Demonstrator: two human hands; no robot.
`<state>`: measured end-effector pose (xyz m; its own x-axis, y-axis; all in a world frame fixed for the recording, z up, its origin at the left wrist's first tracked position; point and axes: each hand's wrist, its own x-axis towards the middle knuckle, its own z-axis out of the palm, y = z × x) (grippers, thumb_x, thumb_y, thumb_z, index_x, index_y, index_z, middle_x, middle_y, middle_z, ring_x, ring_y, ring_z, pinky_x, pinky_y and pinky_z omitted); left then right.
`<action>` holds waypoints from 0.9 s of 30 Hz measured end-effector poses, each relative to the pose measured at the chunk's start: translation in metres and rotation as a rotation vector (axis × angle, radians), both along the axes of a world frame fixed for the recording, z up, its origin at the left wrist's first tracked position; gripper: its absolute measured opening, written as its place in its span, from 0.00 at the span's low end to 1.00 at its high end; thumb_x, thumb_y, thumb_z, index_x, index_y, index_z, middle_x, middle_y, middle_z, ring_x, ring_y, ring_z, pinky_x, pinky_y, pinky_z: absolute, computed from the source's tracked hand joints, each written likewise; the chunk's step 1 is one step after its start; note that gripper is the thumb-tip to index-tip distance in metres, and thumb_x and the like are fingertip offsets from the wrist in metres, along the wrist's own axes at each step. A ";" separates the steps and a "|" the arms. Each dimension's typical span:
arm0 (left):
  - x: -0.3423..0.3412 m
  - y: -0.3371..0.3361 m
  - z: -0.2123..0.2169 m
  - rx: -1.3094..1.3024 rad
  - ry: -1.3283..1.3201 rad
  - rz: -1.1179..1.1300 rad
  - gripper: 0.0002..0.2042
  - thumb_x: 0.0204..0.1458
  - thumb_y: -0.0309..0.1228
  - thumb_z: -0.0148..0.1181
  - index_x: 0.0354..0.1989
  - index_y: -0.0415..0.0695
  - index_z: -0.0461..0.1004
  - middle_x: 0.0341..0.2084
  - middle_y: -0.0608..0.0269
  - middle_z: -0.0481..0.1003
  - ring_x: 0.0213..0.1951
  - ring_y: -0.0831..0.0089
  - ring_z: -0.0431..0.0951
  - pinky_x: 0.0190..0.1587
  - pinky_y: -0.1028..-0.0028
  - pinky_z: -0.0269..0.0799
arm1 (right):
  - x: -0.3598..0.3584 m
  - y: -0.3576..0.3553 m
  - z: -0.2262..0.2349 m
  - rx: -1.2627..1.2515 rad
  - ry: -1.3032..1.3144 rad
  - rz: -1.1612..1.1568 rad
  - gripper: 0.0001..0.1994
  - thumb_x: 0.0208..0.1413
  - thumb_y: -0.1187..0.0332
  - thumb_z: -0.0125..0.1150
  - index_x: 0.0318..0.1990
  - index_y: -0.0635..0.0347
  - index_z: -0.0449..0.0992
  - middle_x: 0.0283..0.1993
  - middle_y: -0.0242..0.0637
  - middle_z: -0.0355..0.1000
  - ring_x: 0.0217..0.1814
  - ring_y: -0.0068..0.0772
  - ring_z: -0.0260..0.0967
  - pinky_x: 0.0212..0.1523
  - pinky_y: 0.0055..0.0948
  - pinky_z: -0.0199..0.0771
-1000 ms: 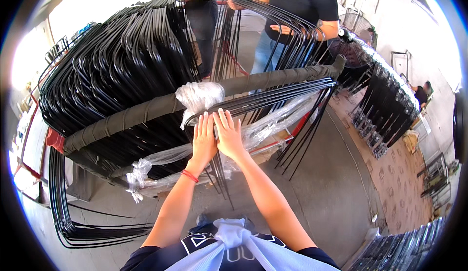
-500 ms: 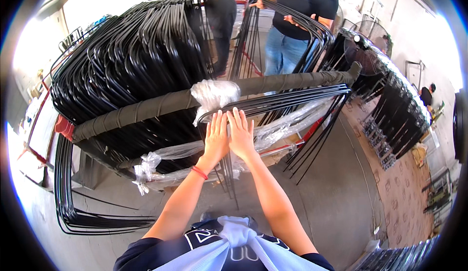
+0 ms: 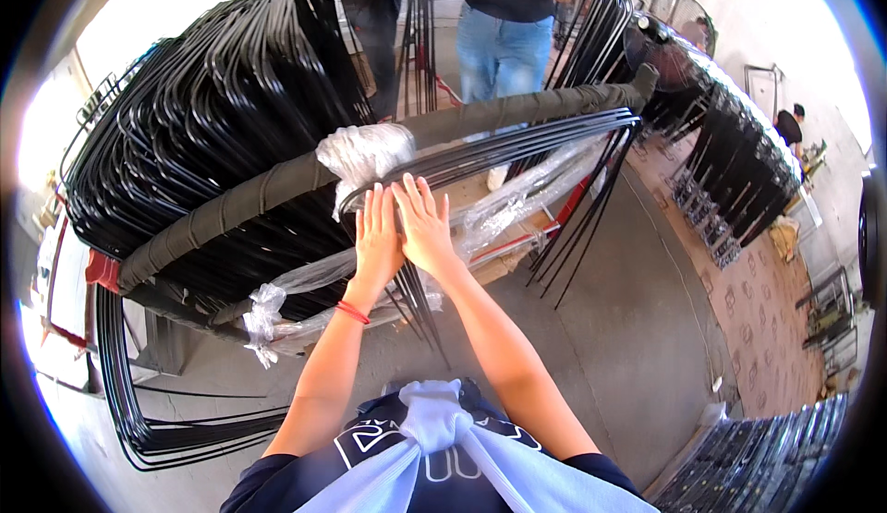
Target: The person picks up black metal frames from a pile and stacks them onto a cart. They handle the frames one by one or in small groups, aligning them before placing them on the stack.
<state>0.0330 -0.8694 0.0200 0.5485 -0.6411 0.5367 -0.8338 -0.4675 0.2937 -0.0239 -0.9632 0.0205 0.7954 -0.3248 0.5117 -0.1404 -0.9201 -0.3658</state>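
Observation:
My left hand and my right hand lie flat, side by side, their fingers stretched upward. Both press against the near end of a bundle of bent black metal rods, and neither is wrapped round it. The bundle runs along the near side of a dark wrapped rail, its rod ends hanging down at both sides. Bunched clear plastic is tied round the rail just beyond my fingertips. My palms are hidden from view.
Behind the rail stands a dense stack of bent black rods. More rods hang low at the left. Plastic-wrapped bars cross below the bundle. Across the rail, a person in jeans stands by other rods; a second person is beside them.
The whole view has shifted, and the rail and stack now sit higher and further left. My hands stay flat against the rod bundle.

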 end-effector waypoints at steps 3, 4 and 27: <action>-0.002 -0.001 -0.001 -0.009 -0.009 -0.055 0.34 0.44 0.26 0.52 0.61 0.38 0.47 0.61 0.48 0.48 0.64 0.53 0.44 0.60 0.52 0.43 | -0.007 -0.005 0.006 -0.039 0.075 -0.011 0.39 0.38 0.74 0.58 0.63 0.49 0.50 0.68 0.35 0.38 0.71 0.39 0.32 0.61 0.60 0.38; 0.000 -0.002 0.004 -0.007 -0.023 -0.072 0.33 0.43 0.25 0.52 0.60 0.37 0.48 0.61 0.48 0.49 0.64 0.52 0.44 0.60 0.51 0.42 | -0.009 -0.009 0.011 0.024 0.062 0.045 0.39 0.38 0.74 0.58 0.63 0.50 0.49 0.69 0.34 0.37 0.71 0.41 0.32 0.61 0.60 0.37; -0.243 -0.298 -0.005 0.069 0.392 -0.481 0.18 0.45 0.25 0.53 0.47 0.49 0.69 0.60 0.44 0.52 0.61 0.50 0.51 0.61 0.62 0.48 | -0.473 -0.324 -0.025 0.951 -0.180 -0.043 0.18 0.54 0.79 0.44 0.54 0.64 0.64 0.50 0.42 0.67 0.51 0.29 0.65 0.52 0.24 0.62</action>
<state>-0.2101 -1.1677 0.0148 0.3378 -0.8913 0.3023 -0.7920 -0.0956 0.6030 -0.4965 -1.2870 -0.0050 0.7089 -0.6926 0.1332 -0.0362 -0.2243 -0.9739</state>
